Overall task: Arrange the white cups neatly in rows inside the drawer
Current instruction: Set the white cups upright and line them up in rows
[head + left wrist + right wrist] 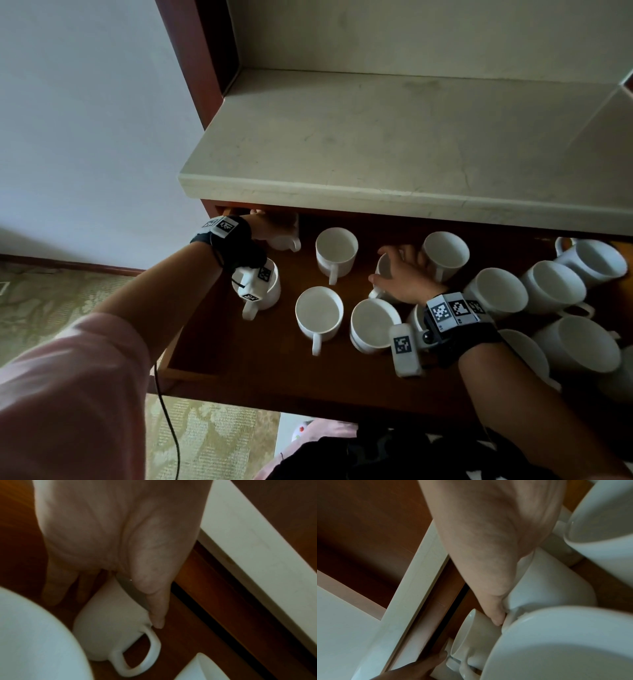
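The wooden drawer (239, 359) stands open and holds several white cups. My left hand (274, 228) reaches into the back left corner under the counter's edge and grips a white cup (286, 241) from above. In the left wrist view the thumb (157, 609) presses that cup (111, 628) just above its handle. My right hand (399, 274) grips another white cup (384, 267) in the middle of the drawer. The right wrist view shows the thumb (494, 612) on this cup (547, 585) at its handle. Upright cups (336, 251) (319, 313) (375, 325) stand between the hands.
A pale stone countertop (376, 144) overhangs the drawer's back. A crowded cluster of tilted cups (553, 286) fills the drawer's right side. One cup (270, 291) sits under my left wrist. Bare drawer floor shows at the front left. A black cable (171, 428) hangs by the drawer's left corner.
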Available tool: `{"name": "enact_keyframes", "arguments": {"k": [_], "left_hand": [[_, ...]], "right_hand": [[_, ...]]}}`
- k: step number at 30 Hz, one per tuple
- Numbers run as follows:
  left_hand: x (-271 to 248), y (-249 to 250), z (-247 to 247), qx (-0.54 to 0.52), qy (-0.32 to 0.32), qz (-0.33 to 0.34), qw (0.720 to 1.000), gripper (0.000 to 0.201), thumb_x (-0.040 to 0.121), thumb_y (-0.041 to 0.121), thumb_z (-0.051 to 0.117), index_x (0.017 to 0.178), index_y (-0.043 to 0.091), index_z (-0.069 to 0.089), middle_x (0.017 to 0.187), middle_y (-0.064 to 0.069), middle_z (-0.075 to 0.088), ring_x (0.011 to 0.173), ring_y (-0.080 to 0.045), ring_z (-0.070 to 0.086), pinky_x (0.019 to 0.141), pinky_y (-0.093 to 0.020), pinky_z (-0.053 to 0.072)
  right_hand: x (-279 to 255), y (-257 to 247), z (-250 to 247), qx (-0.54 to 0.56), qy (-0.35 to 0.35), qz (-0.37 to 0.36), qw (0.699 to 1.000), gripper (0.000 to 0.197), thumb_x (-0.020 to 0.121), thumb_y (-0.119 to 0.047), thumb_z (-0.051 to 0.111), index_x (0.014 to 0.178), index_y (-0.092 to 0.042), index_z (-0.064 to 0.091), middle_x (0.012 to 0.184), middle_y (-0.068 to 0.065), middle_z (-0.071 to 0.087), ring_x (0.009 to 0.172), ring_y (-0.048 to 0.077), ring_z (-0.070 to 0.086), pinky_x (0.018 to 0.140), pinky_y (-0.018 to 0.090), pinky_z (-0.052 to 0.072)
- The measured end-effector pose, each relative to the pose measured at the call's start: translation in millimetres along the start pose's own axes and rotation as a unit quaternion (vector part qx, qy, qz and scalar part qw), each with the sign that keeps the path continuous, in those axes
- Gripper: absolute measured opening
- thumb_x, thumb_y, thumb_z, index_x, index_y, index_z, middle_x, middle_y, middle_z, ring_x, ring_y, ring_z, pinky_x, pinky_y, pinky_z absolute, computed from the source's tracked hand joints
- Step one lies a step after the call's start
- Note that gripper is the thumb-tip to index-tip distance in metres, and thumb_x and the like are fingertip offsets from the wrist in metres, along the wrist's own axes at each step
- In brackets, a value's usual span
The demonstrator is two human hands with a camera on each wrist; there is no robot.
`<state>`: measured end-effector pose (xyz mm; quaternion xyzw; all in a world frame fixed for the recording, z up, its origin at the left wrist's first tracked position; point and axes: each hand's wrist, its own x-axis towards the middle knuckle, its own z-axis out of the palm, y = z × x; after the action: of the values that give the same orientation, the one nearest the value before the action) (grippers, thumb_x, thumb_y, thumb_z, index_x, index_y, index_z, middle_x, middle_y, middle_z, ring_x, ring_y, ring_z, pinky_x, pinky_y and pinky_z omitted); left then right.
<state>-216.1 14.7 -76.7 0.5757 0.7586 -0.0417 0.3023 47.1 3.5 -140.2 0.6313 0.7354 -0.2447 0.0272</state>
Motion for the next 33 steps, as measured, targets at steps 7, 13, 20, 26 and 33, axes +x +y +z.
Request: {"name": "enact_keyframes", "arguments": {"k": [7, 13, 20, 26, 33], "left_hand": [[9.6, -20.6, -6.0, -0.029, 0.0, 0.055, 0.998, 0.049, 0.095, 0.026, 0.055, 0.14, 0.011, 0.042, 0.147, -0.011, 0.039, 0.136, -0.026, 0.034, 0.106, -0.031, 0.028], [26.0, -50.0, -1.1, -0.043, 0.018, 0.029, 0.998, 0.094, 0.058, 0.076, 0.068, 0.14, 0.045, 0.035, 0.151, 0.005, 0.033, 0.14, -0.021, 0.028, 0.115, -0.044, 0.023], [17.8, -51.7, -4.7, -0.08, 0.016, 0.033, 0.996, 0.072, 0.074, 0.048, 0.075, 0.138, 0.033, 0.045, 0.14, -0.001, 0.048, 0.13, -0.023, 0.041, 0.111, -0.041, 0.033], [19.3, -54.8, -4.7, -0.081, 0.018, 0.045, 0.996, 0.073, 0.072, 0.054, 0.074, 0.136, 0.038, 0.045, 0.139, 0.003, 0.048, 0.131, -0.023, 0.04, 0.111, -0.043, 0.031], [15.9, -52.2, -7.8, -0.04, 0.024, 0.062, 0.997, 0.072, 0.076, 0.051, 0.071, 0.139, 0.034, 0.042, 0.144, 0.0, 0.043, 0.134, -0.024, 0.035, 0.111, -0.039, 0.026]], "right_hand": [[0.4, -0.6, -0.3, 0.005, -0.001, -0.002, 1.0, 0.062, 0.087, -0.05, 0.056, 0.139, -0.031, 0.029, 0.143, 0.006, 0.019, 0.134, 0.033, 0.017, 0.111, 0.046, 0.019], [0.4, 0.5, -0.3, 0.007, -0.003, -0.007, 1.0, 0.061, 0.086, -0.05, 0.056, 0.138, -0.031, 0.029, 0.142, 0.006, 0.019, 0.134, 0.033, 0.017, 0.111, 0.046, 0.02], [0.0, 0.5, -0.1, 0.01, -0.008, -0.006, 1.0, 0.061, 0.087, -0.049, 0.056, 0.138, -0.031, 0.029, 0.142, 0.006, 0.019, 0.133, 0.033, 0.017, 0.111, 0.046, 0.021], [0.9, 1.2, -0.3, 0.013, -0.01, -0.006, 1.0, 0.06, 0.086, -0.049, 0.056, 0.137, -0.031, 0.029, 0.142, 0.006, 0.018, 0.134, 0.033, 0.017, 0.111, 0.046, 0.021], [0.2, 0.0, -0.5, 0.018, -0.009, -0.004, 1.0, 0.061, 0.087, -0.047, 0.057, 0.138, -0.03, 0.028, 0.142, 0.007, 0.018, 0.134, 0.033, 0.015, 0.111, 0.044, 0.021]]}}
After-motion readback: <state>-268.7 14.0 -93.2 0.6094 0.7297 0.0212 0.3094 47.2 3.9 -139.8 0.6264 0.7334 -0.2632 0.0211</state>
